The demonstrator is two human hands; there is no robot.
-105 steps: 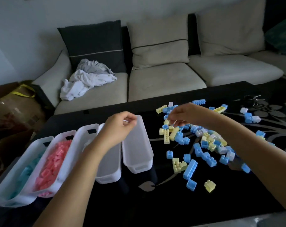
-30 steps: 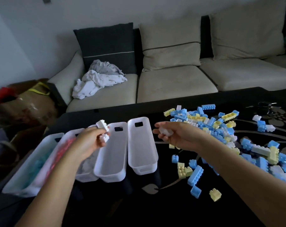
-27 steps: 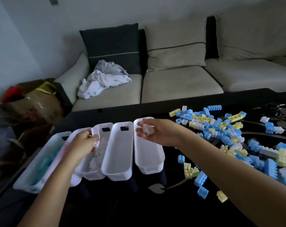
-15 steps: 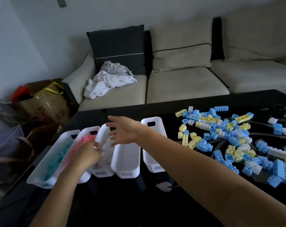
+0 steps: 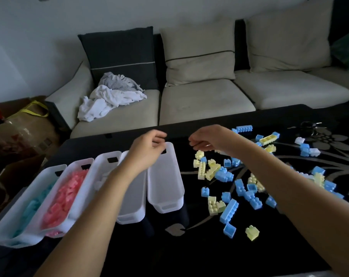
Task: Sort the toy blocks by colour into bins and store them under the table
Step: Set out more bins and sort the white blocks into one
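Observation:
Five white bins stand in a row on the left of the black table (image 5: 189, 256). The leftmost bin (image 5: 49, 173) holds teal blocks, the second bin (image 5: 77, 165) pink blocks (image 5: 66, 193), and the third bin (image 5: 102, 157) white ones. The fourth bin (image 5: 132, 206) and fifth bin (image 5: 165, 186) show bare floors. Blue, yellow and a few white blocks (image 5: 219, 173) lie scattered to the right. My left hand (image 5: 147, 151) hovers over the far ends of the fourth and fifth bins, fingers loosely curled, holding nothing visible. My right hand (image 5: 208, 138) hangs over the pile's left edge, also loosely curled.
A beige sofa (image 5: 199, 100) runs along the table's far side, with crumpled white cloth (image 5: 109, 98) on its left seat. A cardboard box and bag (image 5: 23, 128) stand on the floor at the left. Keys (image 5: 309, 123) lie at the table's far right.
Both hands have left the third bin and moved right. My right hand, which carried a white block to that bin, is back over the pile without it.

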